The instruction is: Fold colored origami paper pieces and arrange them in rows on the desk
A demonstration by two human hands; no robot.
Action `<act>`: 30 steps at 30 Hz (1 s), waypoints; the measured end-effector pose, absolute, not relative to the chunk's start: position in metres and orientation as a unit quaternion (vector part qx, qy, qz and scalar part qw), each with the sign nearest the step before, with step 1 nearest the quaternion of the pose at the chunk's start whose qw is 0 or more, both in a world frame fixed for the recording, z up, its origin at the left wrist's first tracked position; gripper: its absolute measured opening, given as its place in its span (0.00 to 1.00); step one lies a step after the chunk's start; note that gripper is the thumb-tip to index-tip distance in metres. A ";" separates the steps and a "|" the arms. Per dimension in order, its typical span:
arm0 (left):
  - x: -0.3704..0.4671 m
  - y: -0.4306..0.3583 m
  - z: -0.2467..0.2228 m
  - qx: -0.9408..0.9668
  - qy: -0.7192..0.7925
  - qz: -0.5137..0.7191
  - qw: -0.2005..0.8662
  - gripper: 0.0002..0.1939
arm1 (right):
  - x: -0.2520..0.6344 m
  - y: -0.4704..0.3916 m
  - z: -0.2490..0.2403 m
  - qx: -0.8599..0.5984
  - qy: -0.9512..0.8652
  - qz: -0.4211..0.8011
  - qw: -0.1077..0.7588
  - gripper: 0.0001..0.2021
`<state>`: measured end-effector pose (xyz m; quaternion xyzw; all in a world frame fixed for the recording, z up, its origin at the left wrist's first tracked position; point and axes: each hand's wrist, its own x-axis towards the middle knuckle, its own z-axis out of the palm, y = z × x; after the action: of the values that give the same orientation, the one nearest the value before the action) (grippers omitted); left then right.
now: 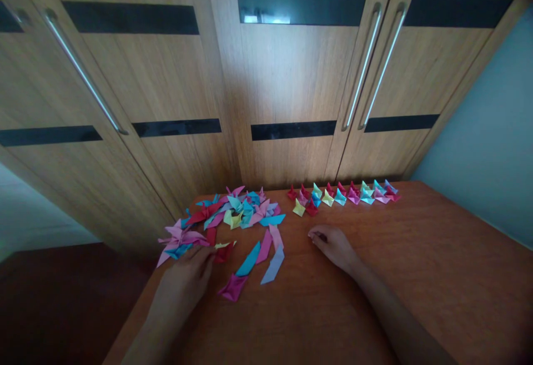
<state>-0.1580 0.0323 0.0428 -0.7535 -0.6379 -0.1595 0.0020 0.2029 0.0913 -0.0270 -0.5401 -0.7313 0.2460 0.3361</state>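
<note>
My left hand (189,270) is at the left of the table, its fingers closed at the edge of a red folded paper piece (224,253) with a pale yellow tip beside it. Just behind that hand lies a pink origami shape (179,237) with pointed arms. Loose folded strips lie between my hands: a blue strip (249,259), a pink strip (264,247), a lavender strip (273,266) and a magenta piece (233,287). My right hand (333,247) rests on the table with fingers curled together, and nothing shows in them.
A heap of colourful folded paper (241,209) covers the back left of the table. Small folded paper shapes (340,196) stand in rows along the back right. Behind the wooden table (333,320) rises a wardrobe (287,76) with metal handles.
</note>
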 end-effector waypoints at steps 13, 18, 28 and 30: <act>-0.032 0.064 0.069 -0.807 -0.455 -0.344 -0.153 0.08 | 0.186 0.071 0.011 -0.449 -0.590 0.486 0.463 0.19; 0.000 0.077 0.055 -0.821 -0.428 -0.329 -0.184 0.07 | 0.191 0.075 0.006 -0.458 -0.566 0.485 0.484 0.18; 0.029 0.086 0.036 -0.774 -0.427 -0.367 -0.291 0.07 | 0.216 0.090 -0.006 -0.488 -0.535 0.477 0.498 0.19; 0.036 0.089 0.036 -0.785 -0.413 -0.354 -0.295 0.07 | 0.222 0.093 -0.009 -0.492 -0.527 0.479 0.501 0.20</act>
<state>0.0356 0.0888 0.0356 -0.7854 -0.4135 -0.3538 -0.2950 0.2222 0.0933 -0.0085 -0.4924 -0.5267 0.4785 0.5012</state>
